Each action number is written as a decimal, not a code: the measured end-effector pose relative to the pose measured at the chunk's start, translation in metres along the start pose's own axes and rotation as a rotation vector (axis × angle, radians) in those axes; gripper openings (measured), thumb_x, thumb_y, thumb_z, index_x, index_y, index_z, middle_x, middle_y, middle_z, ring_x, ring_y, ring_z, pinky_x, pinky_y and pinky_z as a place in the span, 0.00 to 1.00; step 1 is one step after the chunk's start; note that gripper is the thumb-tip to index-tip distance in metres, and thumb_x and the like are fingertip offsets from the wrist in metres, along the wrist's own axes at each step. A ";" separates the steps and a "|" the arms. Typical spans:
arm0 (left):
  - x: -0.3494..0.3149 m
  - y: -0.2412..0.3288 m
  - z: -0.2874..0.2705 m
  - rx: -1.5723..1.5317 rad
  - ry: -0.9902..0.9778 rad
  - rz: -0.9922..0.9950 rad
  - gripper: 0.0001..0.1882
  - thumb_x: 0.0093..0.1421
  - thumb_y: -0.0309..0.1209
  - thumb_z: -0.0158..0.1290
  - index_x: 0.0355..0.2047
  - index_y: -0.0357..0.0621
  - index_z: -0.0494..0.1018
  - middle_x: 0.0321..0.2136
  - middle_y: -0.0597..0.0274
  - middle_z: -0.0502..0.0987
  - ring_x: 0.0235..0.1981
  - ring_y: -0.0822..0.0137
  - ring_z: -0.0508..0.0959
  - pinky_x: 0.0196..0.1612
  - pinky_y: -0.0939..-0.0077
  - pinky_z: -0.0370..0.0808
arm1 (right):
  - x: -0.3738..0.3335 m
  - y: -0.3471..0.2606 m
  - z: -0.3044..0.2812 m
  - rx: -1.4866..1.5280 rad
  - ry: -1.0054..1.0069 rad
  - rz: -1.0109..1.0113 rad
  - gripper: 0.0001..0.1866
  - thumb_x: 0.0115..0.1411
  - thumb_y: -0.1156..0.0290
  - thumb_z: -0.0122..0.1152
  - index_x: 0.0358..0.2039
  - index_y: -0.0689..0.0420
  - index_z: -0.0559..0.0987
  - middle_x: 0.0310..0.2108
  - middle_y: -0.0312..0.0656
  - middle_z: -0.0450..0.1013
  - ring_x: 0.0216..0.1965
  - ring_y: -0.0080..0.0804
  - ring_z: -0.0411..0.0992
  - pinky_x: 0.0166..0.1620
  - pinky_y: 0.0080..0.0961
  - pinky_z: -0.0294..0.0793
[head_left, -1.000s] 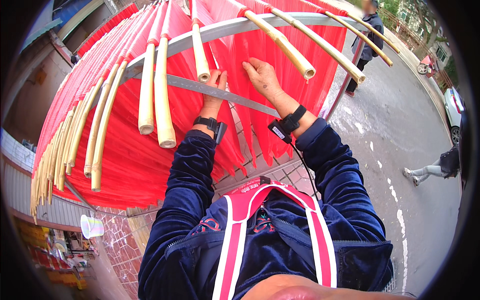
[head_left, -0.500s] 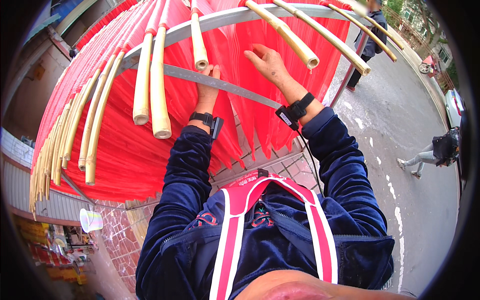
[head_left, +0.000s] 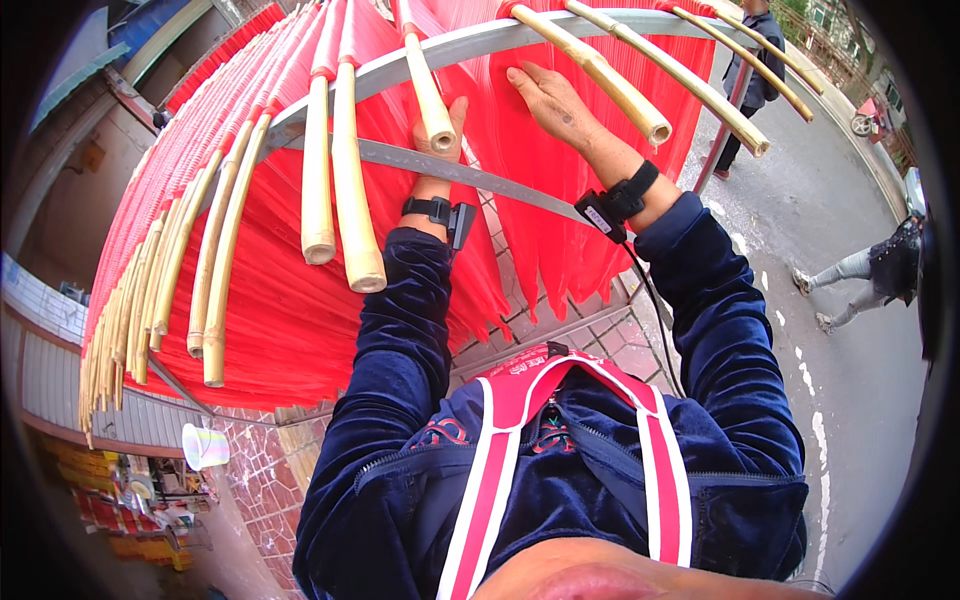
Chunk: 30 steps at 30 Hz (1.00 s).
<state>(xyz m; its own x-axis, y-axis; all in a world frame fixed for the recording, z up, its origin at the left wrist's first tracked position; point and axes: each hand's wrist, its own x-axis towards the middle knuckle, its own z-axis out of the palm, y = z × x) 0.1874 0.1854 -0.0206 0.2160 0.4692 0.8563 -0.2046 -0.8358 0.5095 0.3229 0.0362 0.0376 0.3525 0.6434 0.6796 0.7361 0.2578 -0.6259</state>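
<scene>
Long red hanks of fine, thread-like material (head_left: 560, 220) hang in folds from bamboo poles (head_left: 355, 190) laid across a grey metal rack (head_left: 480, 42). My left hand (head_left: 428, 150) reaches up among the red hanks, partly hidden behind the end of a bamboo pole; its visible fingers are apart. To its right, my right hand (head_left: 560, 108) lies against the red hanks with thumb and fingers stretched out. I see nothing gripped in either hand. Between the two hands and the wrists, a flat metal bar (head_left: 470, 178) of the rack runs slantwise.
Several more bamboo poles (head_left: 225, 260) stick out at the left. A pale bucket (head_left: 205, 446) stands on the paving (head_left: 262, 480). On the road (head_left: 760, 220) at the right are a walking person (head_left: 870, 270) and another person (head_left: 765, 60) behind the rack. A cable (head_left: 660, 310) hangs from my right wrist.
The whole view has shifted, so the rack and poles sit a little farther right and lower. My left hand has risen behind the pole's end, and my right hand lies closer against the red hanks.
</scene>
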 end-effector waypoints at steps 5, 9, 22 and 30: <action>0.002 0.002 0.000 -0.022 0.137 0.049 0.18 0.64 0.29 0.55 0.20 0.40 0.62 0.17 0.72 0.55 0.22 0.80 0.56 0.23 0.80 0.56 | -0.006 -0.001 -0.008 0.089 0.095 0.103 0.34 0.68 0.49 0.47 0.57 0.72 0.68 0.47 0.57 0.74 0.52 0.42 0.71 0.55 0.29 0.67; 0.001 -0.006 -0.003 -0.107 0.165 0.081 0.15 0.64 0.29 0.55 0.21 0.39 0.65 0.18 0.72 0.58 0.22 0.80 0.57 0.23 0.81 0.57 | -0.007 0.001 -0.016 0.089 0.087 0.134 0.32 0.68 0.50 0.48 0.56 0.69 0.70 0.46 0.53 0.75 0.51 0.38 0.71 0.54 0.28 0.68; -0.016 -0.024 -0.005 0.095 0.069 -0.062 0.17 0.62 0.27 0.57 0.20 0.39 0.63 0.17 0.71 0.60 0.20 0.80 0.59 0.21 0.78 0.58 | -0.011 0.014 0.016 -0.108 0.083 0.032 0.20 0.67 0.57 0.53 0.35 0.66 0.75 0.20 0.53 0.67 0.22 0.38 0.68 0.28 0.33 0.68; -0.019 -0.030 -0.003 0.197 0.080 0.061 0.17 0.64 0.30 0.55 0.20 0.40 0.62 0.17 0.70 0.62 0.21 0.79 0.61 0.21 0.77 0.60 | -0.008 0.052 0.030 0.017 0.195 -0.049 0.19 0.68 0.59 0.49 0.37 0.66 0.75 0.20 0.47 0.68 0.23 0.33 0.65 0.29 0.33 0.66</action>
<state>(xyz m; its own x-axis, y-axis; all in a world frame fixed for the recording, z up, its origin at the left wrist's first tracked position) 0.1867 0.2026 -0.0520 0.1311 0.4301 0.8932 -0.0230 -0.8994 0.4365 0.3403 0.0660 -0.0120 0.4225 0.4784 0.7698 0.7462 0.2986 -0.5951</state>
